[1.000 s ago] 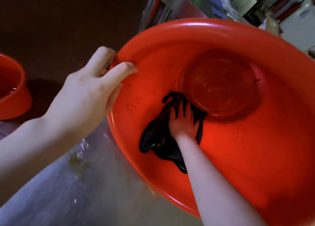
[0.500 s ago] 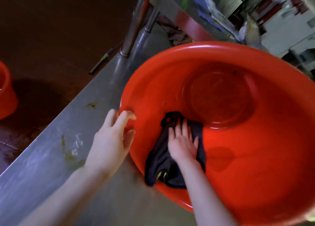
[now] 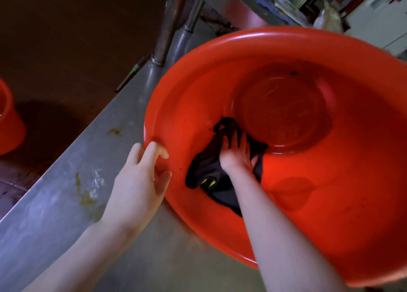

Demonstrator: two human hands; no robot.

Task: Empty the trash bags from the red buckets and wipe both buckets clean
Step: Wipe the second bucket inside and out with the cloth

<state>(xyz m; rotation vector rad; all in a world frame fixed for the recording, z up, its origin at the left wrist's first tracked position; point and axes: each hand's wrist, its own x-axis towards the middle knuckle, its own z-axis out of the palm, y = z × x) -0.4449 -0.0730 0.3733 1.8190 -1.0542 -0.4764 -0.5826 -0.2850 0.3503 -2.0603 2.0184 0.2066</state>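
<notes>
The large bucket (image 3: pixel 341 203) is sitting on the worktop (image 3: pixel 66 203), toward its right. Inside it, against the near left wall, the cloth (image 3: pixel 204 168) is lying under the right hand (image 3: pixel 236 157). The left hand (image 3: pixel 141 181) is gripping its left rim. The second bucket (image 3: pixel 8 119) is standing on the floor (image 3: pixel 66 49), far left, well apart.

1. Large red bucket (image 3: pixel 308 203): wide, shallow, glossy; tilted on steel counter (image 3: pixel 66 192); inside dotted with dark specks.
2. Dark cloth (image 3: pixel 207 166): bunched, laid against the inner wall beside the round base.
3. Second red bucket (image 3: pixel 8 124): cut off at left edge, well apart.
</notes>
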